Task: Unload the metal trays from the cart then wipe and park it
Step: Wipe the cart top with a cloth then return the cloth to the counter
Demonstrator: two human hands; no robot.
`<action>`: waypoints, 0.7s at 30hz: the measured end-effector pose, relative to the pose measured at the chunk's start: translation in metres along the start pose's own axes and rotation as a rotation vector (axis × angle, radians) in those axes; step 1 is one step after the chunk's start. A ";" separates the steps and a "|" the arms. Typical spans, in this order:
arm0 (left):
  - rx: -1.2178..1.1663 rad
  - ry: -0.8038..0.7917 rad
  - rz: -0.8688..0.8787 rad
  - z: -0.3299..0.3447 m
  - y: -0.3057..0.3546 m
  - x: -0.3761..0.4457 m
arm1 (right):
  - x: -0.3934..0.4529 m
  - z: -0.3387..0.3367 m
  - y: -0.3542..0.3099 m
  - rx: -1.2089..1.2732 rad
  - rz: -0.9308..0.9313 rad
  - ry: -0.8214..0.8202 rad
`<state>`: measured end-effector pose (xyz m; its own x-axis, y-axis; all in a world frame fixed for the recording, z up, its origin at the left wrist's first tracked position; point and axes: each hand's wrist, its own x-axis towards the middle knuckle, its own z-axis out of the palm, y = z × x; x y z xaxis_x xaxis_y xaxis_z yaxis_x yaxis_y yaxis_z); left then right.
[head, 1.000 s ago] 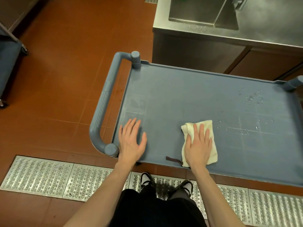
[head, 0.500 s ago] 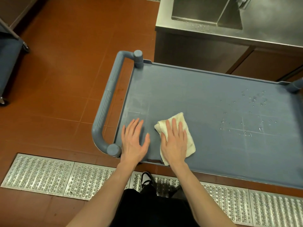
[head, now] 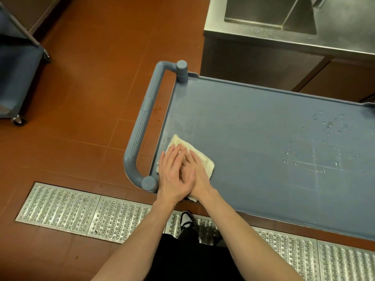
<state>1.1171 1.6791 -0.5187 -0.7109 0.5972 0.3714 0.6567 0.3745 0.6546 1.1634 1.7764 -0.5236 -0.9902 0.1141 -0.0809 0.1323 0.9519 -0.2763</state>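
Note:
The blue-grey cart (head: 253, 122) fills the middle and right of the head view, its top shelf bare of trays. A cream cloth (head: 204, 159) lies on the shelf's near left corner, beside the ribbed handle (head: 142, 126). My right hand (head: 199, 176) presses flat on the cloth with straight fingers. My left hand (head: 172, 173) lies partly over the right hand, fingers straight, its fingertips on the cloth. Water droplets (head: 324, 142) dot the shelf further right.
A steel counter with a sink (head: 269, 13) stands behind the cart. Another blue cart (head: 16, 74) is parked at the far left on the red tile floor. Metal drain grates (head: 81, 213) run along the floor at my feet.
My right hand slid the cloth left along the shelf into the near left corner. My left hand, earlier flat on the shelf, now overlaps the right hand on the cloth.

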 end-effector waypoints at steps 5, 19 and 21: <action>0.009 -0.001 0.036 -0.001 0.000 0.001 | -0.009 -0.002 0.012 0.090 -0.187 0.095; 0.065 -0.038 0.027 0.001 0.000 0.001 | -0.080 -0.019 0.060 0.264 0.113 0.025; 0.065 -0.058 0.018 0.000 -0.001 0.000 | -0.091 -0.023 0.068 0.261 0.167 0.059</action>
<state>1.1160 1.6791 -0.5197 -0.6842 0.6437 0.3427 0.6856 0.4077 0.6031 1.2612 1.8375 -0.5133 -0.9536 0.2866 -0.0924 0.2933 0.8141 -0.5013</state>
